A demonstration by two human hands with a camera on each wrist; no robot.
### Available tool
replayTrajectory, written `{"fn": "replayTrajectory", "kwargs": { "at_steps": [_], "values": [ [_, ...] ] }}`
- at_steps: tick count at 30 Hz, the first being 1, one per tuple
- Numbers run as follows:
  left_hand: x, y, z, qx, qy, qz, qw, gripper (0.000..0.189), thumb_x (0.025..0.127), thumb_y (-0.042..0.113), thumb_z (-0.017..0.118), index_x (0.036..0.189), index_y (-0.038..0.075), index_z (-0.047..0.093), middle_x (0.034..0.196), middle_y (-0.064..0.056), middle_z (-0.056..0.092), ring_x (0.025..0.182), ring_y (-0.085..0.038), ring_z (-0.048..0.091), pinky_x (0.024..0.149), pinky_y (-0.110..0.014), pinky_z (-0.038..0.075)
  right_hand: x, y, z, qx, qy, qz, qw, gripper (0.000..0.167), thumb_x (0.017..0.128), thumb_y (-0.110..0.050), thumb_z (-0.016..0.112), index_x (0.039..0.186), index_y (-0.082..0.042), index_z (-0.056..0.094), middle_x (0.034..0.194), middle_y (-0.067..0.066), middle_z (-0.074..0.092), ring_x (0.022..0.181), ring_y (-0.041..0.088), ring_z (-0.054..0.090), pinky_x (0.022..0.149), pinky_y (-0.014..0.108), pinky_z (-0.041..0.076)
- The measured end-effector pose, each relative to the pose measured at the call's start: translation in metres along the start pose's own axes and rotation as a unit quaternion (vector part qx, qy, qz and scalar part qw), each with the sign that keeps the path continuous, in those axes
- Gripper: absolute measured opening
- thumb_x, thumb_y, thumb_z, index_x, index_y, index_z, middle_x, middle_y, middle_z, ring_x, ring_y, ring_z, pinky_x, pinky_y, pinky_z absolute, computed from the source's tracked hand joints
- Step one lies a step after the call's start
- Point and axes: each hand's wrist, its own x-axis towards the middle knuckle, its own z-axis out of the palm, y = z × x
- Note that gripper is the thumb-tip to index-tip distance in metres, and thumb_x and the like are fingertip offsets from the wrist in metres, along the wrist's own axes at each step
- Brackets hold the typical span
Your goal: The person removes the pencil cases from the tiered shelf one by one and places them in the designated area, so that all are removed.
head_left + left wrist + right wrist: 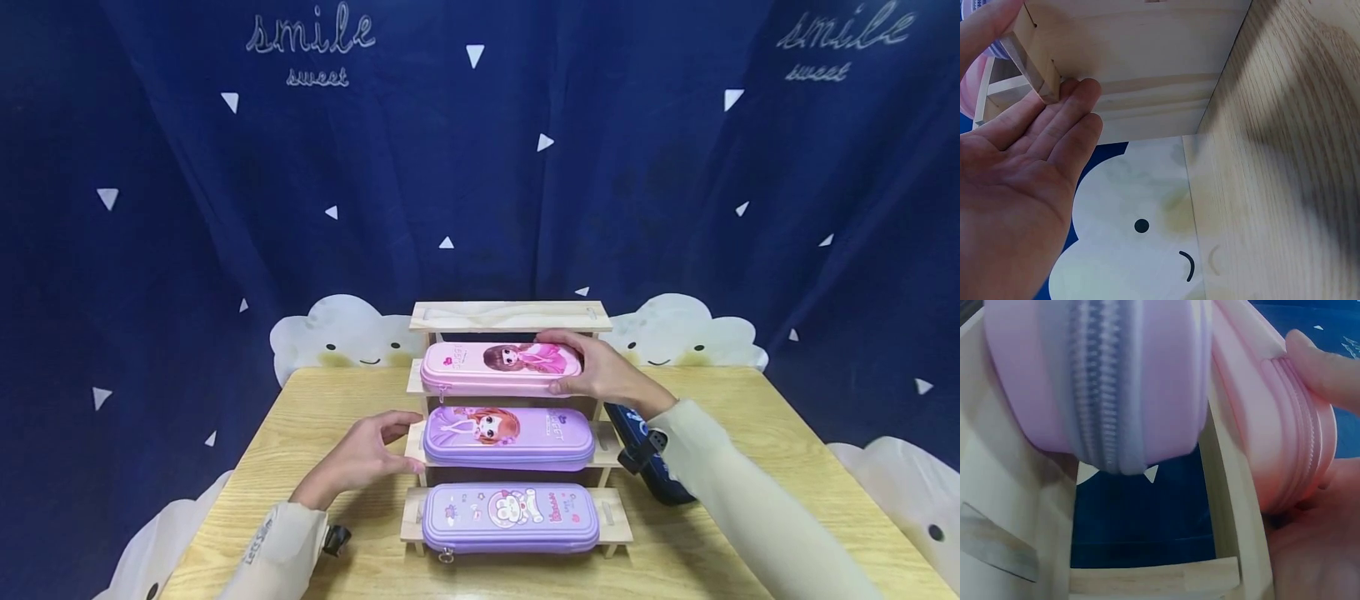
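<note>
A stepped wooden rack (506, 315) holds several pencil cases. My right hand (592, 367) grips the right end of the pink pencil case (465, 375) on the upper step, thumb at its front and fingers over its back edge. The right wrist view shows thumb and fingers round the zipped end of this pink case (1254, 437). At the left end of the middle step, my left hand (363, 458) holds the wood between thumb and fingers, beside the purple pencil case (536, 433). On the lowest step lies a lavender pencil case (465, 533) with a cartoon figure.
A dark blue case (660, 479) leans at the rack's right side, partly hidden by my right forearm. The rack stands on a wooden table (315, 417). Cloud-shaped panels (341, 325) and a navy curtain (480, 183) rise behind it.
</note>
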Motion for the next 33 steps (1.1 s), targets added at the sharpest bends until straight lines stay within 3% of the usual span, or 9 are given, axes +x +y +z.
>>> {"fn": "replayTrajectory", "kwargs": {
  "at_steps": [4,9,16,25,33],
  "values": [
    [0.001,0.000,0.000,-0.001,0.000,-0.003,1.0000,0.075,0.071,0.028,0.092,0.136,0.008,0.061,0.139,-0.015,0.065,0.132,-0.036,0.059,0.115,-0.051,0.046,0.002,0.001,-0.003,0.008,-0.025,0.014,0.9996,0.080,0.075,-0.030,0.084,0.147,-0.014,0.051,0.143,0.012,0.060,0.125,0.029,0.057,0.115,0.056,0.043],
    [0.001,0.001,0.000,-0.005,0.001,-0.008,1.0000,0.074,0.070,0.028,0.093,0.135,0.009,0.062,0.139,-0.014,0.065,0.132,-0.036,0.059,0.116,-0.052,0.045,0.003,0.002,-0.004,0.007,-0.027,0.019,0.9994,0.078,0.074,-0.029,0.086,0.143,-0.013,0.054,0.135,0.009,0.064,0.117,0.025,0.059,0.109,0.047,0.046],
    [0.002,0.004,0.000,0.000,0.000,-0.005,1.0000,0.073,0.071,0.028,0.092,0.136,0.011,0.062,0.140,-0.013,0.064,0.133,-0.036,0.059,0.116,-0.052,0.045,-0.002,-0.004,-0.001,0.014,0.010,0.058,0.9982,0.072,0.069,-0.027,0.090,0.135,-0.025,0.059,0.129,0.005,0.066,0.112,0.023,0.061,0.103,0.038,0.047],
    [0.001,0.003,0.000,0.000,0.002,-0.011,0.9999,0.072,0.072,0.027,0.092,0.135,0.011,0.062,0.140,-0.012,0.064,0.133,-0.036,0.058,0.116,-0.051,0.045,-0.015,-0.018,-0.011,0.036,0.048,0.065,0.9960,0.074,0.072,-0.030,0.089,0.138,-0.021,0.057,0.131,0.008,0.065,0.113,0.023,0.060,0.099,0.027,0.050],
    [0.000,0.001,-0.001,-0.002,0.002,-0.009,1.0000,0.072,0.071,0.027,0.092,0.135,0.011,0.062,0.139,-0.012,0.065,0.132,-0.035,0.059,0.116,-0.051,0.046,-0.032,-0.030,-0.035,0.052,0.133,0.055,0.9882,0.068,0.082,-0.022,0.083,0.143,-0.015,0.052,0.135,0.012,0.060,0.110,0.021,0.057,0.089,0.007,0.050]
  ]
}}
